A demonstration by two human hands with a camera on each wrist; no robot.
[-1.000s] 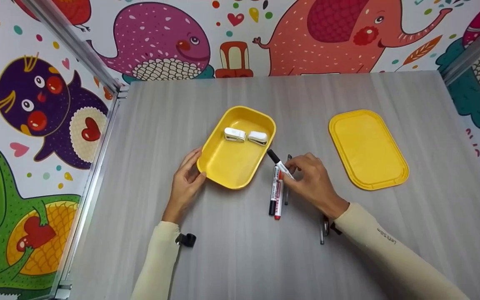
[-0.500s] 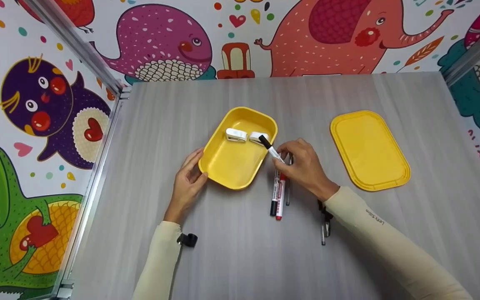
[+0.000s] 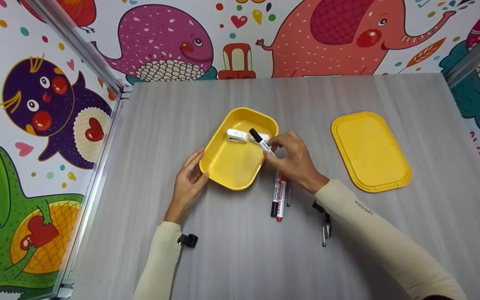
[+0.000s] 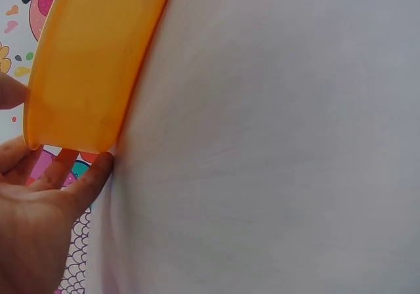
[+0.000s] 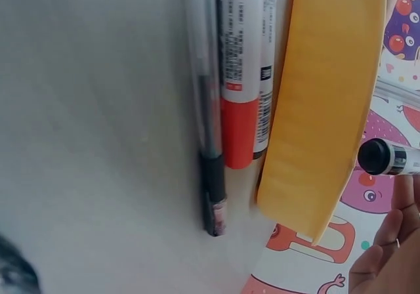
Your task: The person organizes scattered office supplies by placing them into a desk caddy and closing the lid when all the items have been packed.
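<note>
A yellow plastic box stands on the table, with two small white staplers inside: one stapler shows fully, the other stapler is partly hidden. My left hand holds the box's near-left corner between thumb and fingers. Over the box's right rim, my right hand pinches a white marker with a black cap, its capped end above the staplers. Right of the box lie a red marker, a black marker and a clear pen, side by side.
A yellow lid lies flat at the right of the table. Under the right forearm, another pen lies beside a dark object, partly covered. Printed cartoon walls border the table's back and left.
My right hand has moved left and up with the black-capped marker, from above the other markers to over the box. The left hand stays at the box's corner.
</note>
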